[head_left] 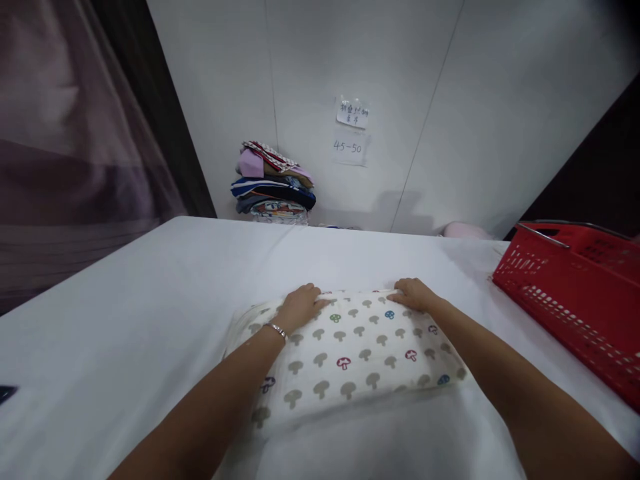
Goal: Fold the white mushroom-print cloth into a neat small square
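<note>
A white cloth (357,347) printed with grey, red, blue and green mushrooms lies folded into a wide rectangle on the white table (150,300). At its far edge, toward the left, my left hand (303,305) has its fingers curled over the fabric, with the thumb on top. A silver bracelet (277,331) is on that wrist. My right hand (415,295) grips the same far edge near the right corner, thumb pointing inward on the cloth. Fingertips of both hands are partly hidden behind the fold.
A red plastic basket (575,287) with a metal handle stands at the right. Folded fabrics (274,180) are piled beyond the table's back edge, against a white wall with paper notes (350,147). A pinkish curtain (75,147) hangs at the left. A dark object (7,393) shows at the left edge.
</note>
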### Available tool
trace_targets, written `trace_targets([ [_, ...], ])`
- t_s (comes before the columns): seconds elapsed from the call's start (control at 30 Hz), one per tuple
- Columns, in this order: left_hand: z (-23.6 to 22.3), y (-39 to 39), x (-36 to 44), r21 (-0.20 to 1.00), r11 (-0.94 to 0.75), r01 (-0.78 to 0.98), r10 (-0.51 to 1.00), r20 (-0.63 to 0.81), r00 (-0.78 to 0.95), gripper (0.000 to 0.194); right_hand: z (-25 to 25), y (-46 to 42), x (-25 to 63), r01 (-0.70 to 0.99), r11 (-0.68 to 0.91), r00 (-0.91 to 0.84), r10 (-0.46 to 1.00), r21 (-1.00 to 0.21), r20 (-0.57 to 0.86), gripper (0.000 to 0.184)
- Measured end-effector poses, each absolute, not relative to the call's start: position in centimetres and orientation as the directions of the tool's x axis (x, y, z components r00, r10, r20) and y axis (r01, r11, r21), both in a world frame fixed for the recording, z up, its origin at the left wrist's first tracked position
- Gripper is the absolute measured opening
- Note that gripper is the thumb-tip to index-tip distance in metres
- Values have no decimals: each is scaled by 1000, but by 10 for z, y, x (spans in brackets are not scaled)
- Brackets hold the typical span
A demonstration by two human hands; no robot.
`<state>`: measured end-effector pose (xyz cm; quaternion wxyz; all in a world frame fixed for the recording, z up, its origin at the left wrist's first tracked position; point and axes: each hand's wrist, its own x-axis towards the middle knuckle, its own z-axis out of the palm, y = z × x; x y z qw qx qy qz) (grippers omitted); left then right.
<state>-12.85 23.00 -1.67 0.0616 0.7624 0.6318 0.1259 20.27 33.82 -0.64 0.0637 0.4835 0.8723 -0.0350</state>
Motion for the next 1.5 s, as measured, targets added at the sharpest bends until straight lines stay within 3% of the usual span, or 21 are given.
trace_targets([
  [0.27,-22,229,-127,165,-205,965,976,106,189,40,-14,337,207,861,509,-509,860,-17,-43,40],
  [0.43,-25,231,-129,201,-200,959,976,124,178,39,-19,342,211,814,580,-580,814,42,-6,42],
  [0.6,-25,233,-130,221,-173,960,982,116,151,40,-32,345,215,837,544,-546,834,57,80,42],
  [0.8,-23,219,-109,161,-248,955,926,329,185,34,-35,308,190,832,554,-541,797,31,270,51],
  [0.93,-32,204,-96,150,-396,906,893,294,342,45,-41,274,163,682,728,-720,685,-68,113,61],
  [1.07,-43,204,-95,192,-352,916,928,197,316,56,-41,267,153,676,725,-732,681,-136,-8,63],
  [1.23,-46,207,-100,211,-360,909,928,180,326,58,-32,267,153,693,703,-717,695,-161,-48,64],
  [1.5,-37,204,-95,238,-353,905,936,89,342,60,-51,237,161,775,622,-625,781,-109,15,64],
])
